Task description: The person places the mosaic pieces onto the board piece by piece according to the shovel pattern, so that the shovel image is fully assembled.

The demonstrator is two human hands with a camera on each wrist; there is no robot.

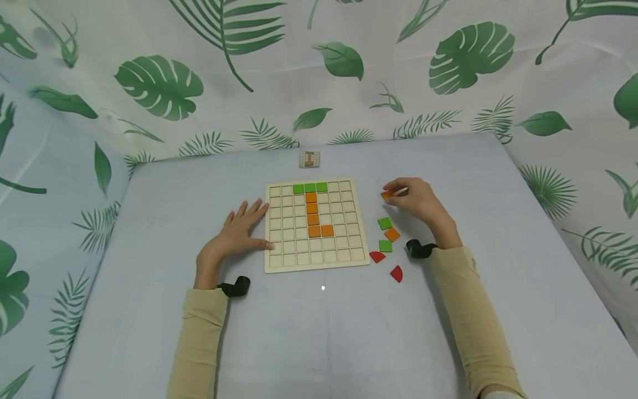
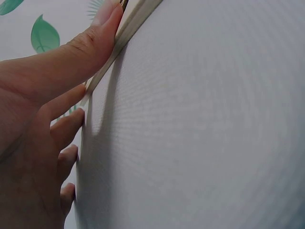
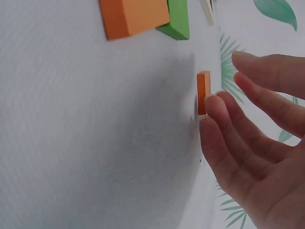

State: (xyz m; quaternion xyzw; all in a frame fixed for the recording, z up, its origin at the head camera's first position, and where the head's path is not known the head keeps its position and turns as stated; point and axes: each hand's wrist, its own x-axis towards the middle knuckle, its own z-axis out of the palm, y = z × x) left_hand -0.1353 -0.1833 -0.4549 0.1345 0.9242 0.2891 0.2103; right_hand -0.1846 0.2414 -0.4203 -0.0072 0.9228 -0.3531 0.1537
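A pale wooden grid board (image 1: 294, 259) lies on the table, with three green square tiles (image 1: 310, 188) in its top row and several orange square tiles (image 1: 312, 208) forming a column below, one beside its foot. My left hand (image 1: 238, 231) rests at the board's left edge, fingers spread and thumb on the rim; the left wrist view shows the thumb (image 2: 97, 40) against that edge. Right of the board, my right hand (image 1: 416, 200) pinches an orange square tile (image 3: 203, 93) at its fingertips. Part of that tile is hidden by the fingers in the head view.
Near the board's right side lie green tiles (image 1: 385, 223), an orange tile (image 1: 392, 235) and two red quarter-round pieces (image 1: 396, 274). Behind the board is a small pattern card (image 1: 309, 159). A leaf-print cloth (image 1: 309, 100) hangs at the back.
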